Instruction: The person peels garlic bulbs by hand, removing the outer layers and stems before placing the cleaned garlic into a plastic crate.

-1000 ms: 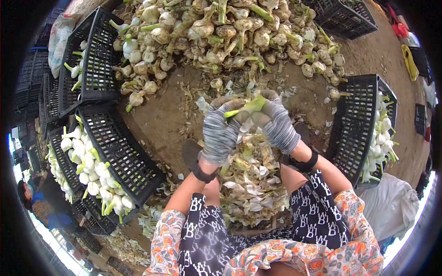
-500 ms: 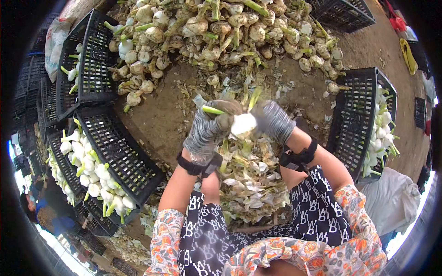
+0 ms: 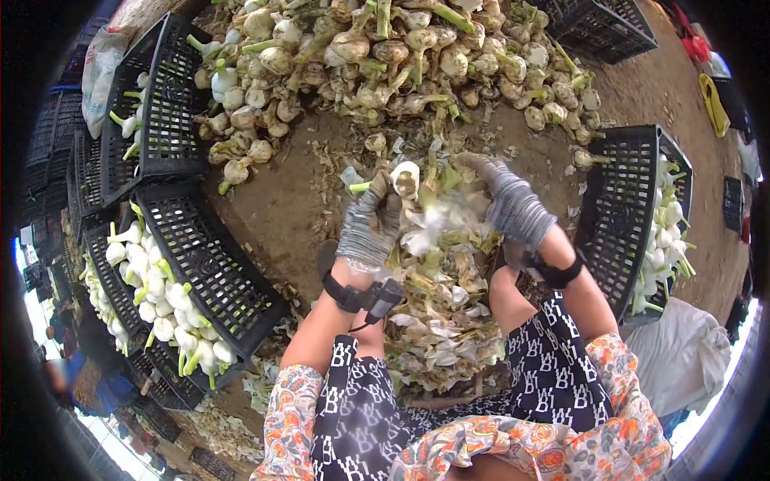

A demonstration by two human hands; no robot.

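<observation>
My left hand (image 3: 369, 224), in a grey striped glove, grips a garlic bulb (image 3: 407, 174) whose root end faces up toward me. Its green stem pokes out on the left side of the fingers. To the right, apart from the bulb, my right hand (image 3: 517, 202) is gloved too, with its fingers stretched out and nothing in them. Blurred pale garlic skin (image 3: 437, 218) is in the air between the two hands. Below lies a heap of peeled garlic skins (image 3: 445, 321) between my legs.
A large pile of unpeeled garlic (image 3: 385, 60) lies ahead. Black crates of white garlic stand at the left (image 3: 212, 248) and right (image 3: 616, 208). Another black crate (image 3: 600, 30) is at the back right. A white sack (image 3: 678, 353) lies at the lower right.
My right hand has come away from the garlic bulb and moved right, its fingers opening. Loose skin now falls between the hands. My left hand has turned the bulb root end up.
</observation>
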